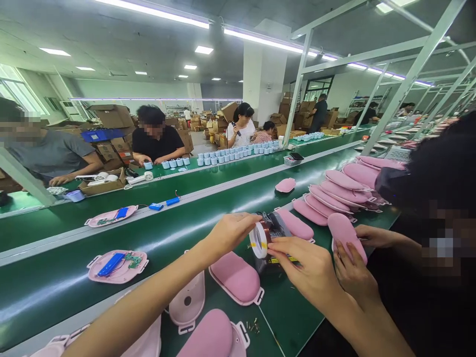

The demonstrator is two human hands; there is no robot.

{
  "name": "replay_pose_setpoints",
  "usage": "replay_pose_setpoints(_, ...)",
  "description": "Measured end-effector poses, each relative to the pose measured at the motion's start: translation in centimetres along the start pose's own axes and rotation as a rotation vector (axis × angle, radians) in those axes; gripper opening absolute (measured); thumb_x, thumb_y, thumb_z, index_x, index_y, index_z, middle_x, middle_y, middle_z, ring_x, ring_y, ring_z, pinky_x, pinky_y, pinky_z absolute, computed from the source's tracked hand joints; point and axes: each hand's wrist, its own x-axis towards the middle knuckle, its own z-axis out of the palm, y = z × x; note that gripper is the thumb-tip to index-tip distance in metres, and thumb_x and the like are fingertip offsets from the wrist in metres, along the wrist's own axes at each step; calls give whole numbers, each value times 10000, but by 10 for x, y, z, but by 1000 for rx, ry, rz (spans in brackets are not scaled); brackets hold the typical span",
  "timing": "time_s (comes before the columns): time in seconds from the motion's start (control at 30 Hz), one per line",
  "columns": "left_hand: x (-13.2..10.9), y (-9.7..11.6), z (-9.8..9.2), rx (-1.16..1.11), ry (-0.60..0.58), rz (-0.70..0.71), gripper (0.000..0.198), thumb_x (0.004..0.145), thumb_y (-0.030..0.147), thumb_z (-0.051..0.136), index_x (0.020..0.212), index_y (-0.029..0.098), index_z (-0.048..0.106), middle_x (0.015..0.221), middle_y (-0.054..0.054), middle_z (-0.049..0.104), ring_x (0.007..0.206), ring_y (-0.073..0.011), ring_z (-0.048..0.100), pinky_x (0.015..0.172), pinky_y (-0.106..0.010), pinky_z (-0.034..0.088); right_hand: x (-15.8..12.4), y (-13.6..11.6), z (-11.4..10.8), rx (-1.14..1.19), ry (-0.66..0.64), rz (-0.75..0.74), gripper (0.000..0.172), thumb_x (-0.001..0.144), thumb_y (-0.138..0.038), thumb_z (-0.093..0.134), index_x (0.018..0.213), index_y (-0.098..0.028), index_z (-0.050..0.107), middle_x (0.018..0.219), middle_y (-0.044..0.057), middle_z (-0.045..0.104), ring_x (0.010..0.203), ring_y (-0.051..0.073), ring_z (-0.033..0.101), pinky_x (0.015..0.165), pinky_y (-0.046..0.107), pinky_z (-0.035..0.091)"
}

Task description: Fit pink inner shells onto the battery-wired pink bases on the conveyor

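- Head view: my left hand (pixel 231 230), fingers pinching a tape roll (pixel 259 240) above the green bench (pixel 290 317).
- My right hand (pixel 310 270), fingers pressed together, tips touching the roll.
- Pink shell (pixel 236 276) just below the roll; co-worker's hand (pixel 353 277) beside mine.

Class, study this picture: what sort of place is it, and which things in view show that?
Most likely a factory assembly line. A long green conveyor belt carries open pink casings with circuit parts inside, pink shells lie stacked beside it, and cardboard boxes are piled behind the workers.
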Motion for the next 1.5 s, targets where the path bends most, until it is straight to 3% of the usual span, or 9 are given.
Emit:
replay_pose_setpoints(0.27, 19, -16, 11, 146, 15, 97, 245, 1032, 199, 393, 1150, 141, 599, 950, -95, 765, 809, -170, 743, 692, -253, 585, 16, 5, -17, -337, 104, -284, 227, 912, -18, 536, 884, -180, 692, 840, 33, 713, 746, 129, 680, 713, 222, 557)
replay_pose_setpoints(0.4, 52, -36, 20, 175, 5, 124, 245, 1011, 192, 426, 1167, 141, 608, 990, -112, 756, 853, -183, 736, 711, -270, 588, 28, 26, -20, -464, 103, -212, 216, 964, -85, 505, 1066, -152, 683, 911, 60, 702, 797, 155, 655, 749, 281, 516)
replay_pose_setpoints(0.57, 103, -64, 32, 184, 31, 132, 283, 1008, 172, 420, 1221, 140, 603, 1085, -128, 739, 951, -191, 727, 781, -287, 591, 52, 55, -26, -513, 138, -110, 212, 982, -110, 484, 974, -140, 693, 883, 65, 672, 823, 170, 618, 754, 297, 467)
replay_pose_setpoints(0.67, 118, -80, 46, 160, 35, 161, 281, 1019, 188, 413, 1216, 138, 607, 1112, -128, 738, 990, -188, 726, 807, -283, 595, 56, 71, -19, -534, 150, -63, 205, 993, -151, 487, 928, -141, 682, 877, 65, 657, 810, 174, 597, 735, 300, 441)
replay_pose_setpoints(0.77, 111, -96, 67, 118, 19, 213, 261, 1023, 225, 422, 1149, 126, 629, 1114, -135, 746, 1009, -193, 730, 835, -299, 605, 47, 86, -3, -511, 75, 1, 232, 1000, -163, 475, 872, -149, 667, 848, 61, 645, 778, 173, 588, 683, 299, 409)
replay_pose_setpoints(0.97, 71, -116, 102, 28, -25, 278, 266, 1020, 231, 434, 1189, 118, 606, 1037, -138, 769, 905, -202, 762, 767, -305, 634, 12, 101, 29, -474, -1, 117, 232, 1001, -169, 475, 833, -163, 635, 808, 40, 635, 738, 159, 592, 640, 287, 389)
replay_pose_setpoints(1.17, 55, -124, 109, -28, -44, 305, 270, 1014, 169, 434, 1230, 131, 590, 1130, -127, 750, 1012, -188, 737, 859, -294, 622, 3, 104, 37, -352, -20, 210, 214, 1000, -191, 497, 834, -162, 629, 803, 34, 639, 716, 146, 601, 634, 276, 407)
replay_pose_setpoints(1.33, 52, -127, 110, -43, -36, 328, 266, 1008, 150, 446, 1220, 148, 606, 1095, -103, 765, 987, -172, 744, 830, -265, 632, 7, 101, 33, -396, -132, 236, 208, 948, -87, 490, 850, -161, 657, 838, 43, 652, 744, 162, 602, 627, 281, 412)
replay_pose_setpoints(1.5, 59, -130, 105, -23, 63, 290, 350, 979, 116, 497, 1316, 181, 564, 1167, -107, 742, 1035, -201, 731, 856, -312, 641, 22, 90, 22, -427, -53, 214, 227, 966, -106, 470, 855, -146, 664, 840, 39, 646, 743, 163, 578, 617, 285, 388)
